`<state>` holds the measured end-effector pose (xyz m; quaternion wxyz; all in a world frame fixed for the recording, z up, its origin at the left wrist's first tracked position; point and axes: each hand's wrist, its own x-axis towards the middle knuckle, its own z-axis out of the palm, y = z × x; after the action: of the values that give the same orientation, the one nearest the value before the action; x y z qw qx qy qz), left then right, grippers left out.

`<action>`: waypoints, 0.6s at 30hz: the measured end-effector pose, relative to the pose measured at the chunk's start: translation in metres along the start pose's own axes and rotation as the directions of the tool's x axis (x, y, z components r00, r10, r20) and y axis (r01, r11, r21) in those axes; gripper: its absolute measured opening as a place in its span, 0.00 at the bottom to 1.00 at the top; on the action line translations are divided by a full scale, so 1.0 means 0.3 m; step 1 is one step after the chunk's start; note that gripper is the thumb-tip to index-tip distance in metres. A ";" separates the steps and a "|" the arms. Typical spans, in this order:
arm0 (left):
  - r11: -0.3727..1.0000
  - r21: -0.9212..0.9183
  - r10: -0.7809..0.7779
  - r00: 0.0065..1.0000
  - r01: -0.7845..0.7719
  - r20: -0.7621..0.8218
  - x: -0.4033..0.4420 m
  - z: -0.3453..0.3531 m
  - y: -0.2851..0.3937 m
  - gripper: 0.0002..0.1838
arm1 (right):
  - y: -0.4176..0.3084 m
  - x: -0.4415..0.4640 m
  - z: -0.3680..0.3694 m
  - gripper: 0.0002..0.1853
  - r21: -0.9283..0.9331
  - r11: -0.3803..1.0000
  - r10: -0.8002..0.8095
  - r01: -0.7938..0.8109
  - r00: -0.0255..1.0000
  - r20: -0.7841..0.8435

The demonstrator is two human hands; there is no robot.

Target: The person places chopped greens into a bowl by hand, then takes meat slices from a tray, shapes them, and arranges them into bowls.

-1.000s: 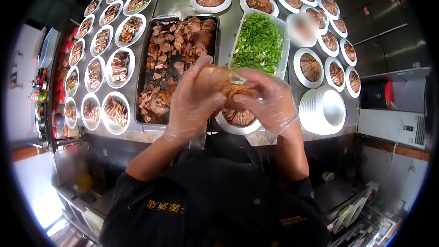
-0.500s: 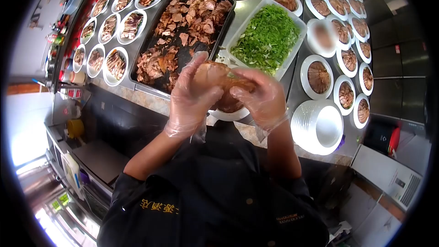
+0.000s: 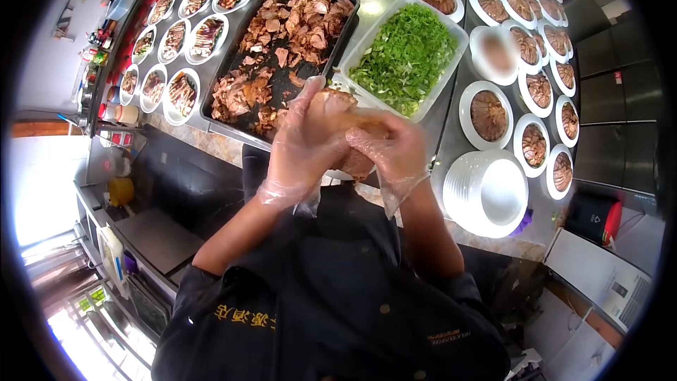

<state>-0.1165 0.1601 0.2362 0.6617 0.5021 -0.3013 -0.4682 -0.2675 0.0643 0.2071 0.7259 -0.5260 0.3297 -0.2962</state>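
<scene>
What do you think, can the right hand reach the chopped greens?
Probably yes: the greens lie just beyond the right hand in an open container, with nothing seen between. But it grips the meat, so it may need to let go first.

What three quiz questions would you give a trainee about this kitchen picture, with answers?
1. True or false: the left hand and right hand, both in clear gloves, hold meat.
2. The stack of white plates is nearer to which hand?
a) left
b) right
3. Fill in: the clear tub, on the right of the black tray, holds chopped ____.

Key: 1 true; 2 b; 3 greens.
</scene>
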 end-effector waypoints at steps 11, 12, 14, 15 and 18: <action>0.943 0.332 0.036 0.993 0.002 -0.109 0.038 -0.160 -0.205 0.44 | 0.212 0.071 0.015 0.23 0.605 0.767 0.289 -0.215 0.957 -0.025; 0.944 0.330 0.025 0.993 0.016 -0.118 0.033 -0.167 -0.218 0.44 | 0.234 0.068 0.014 0.23 0.605 0.763 0.302 -0.227 0.953 -0.023; 0.928 0.373 0.058 0.986 0.006 -0.159 0.038 -0.169 -0.237 0.44 | 0.252 0.081 0.008 0.23 0.627 0.739 0.321 -0.246 0.947 -0.006; 0.928 0.373 0.068 0.982 0.003 -0.176 0.043 -0.166 -0.243 0.44 | 0.249 0.086 0.012 0.23 0.625 0.741 0.321 -0.246 0.947 -0.007; 0.897 0.442 0.073 0.986 0.000 -0.147 0.044 -0.189 -0.245 0.42 | 0.259 0.084 0.027 0.23 0.629 0.743 0.320 -0.227 0.947 -0.037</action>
<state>-0.0856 0.1654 0.1477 0.5617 0.6687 -0.3547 -0.3338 -0.2394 0.0703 0.1303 0.8676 -0.1831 0.3391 -0.3143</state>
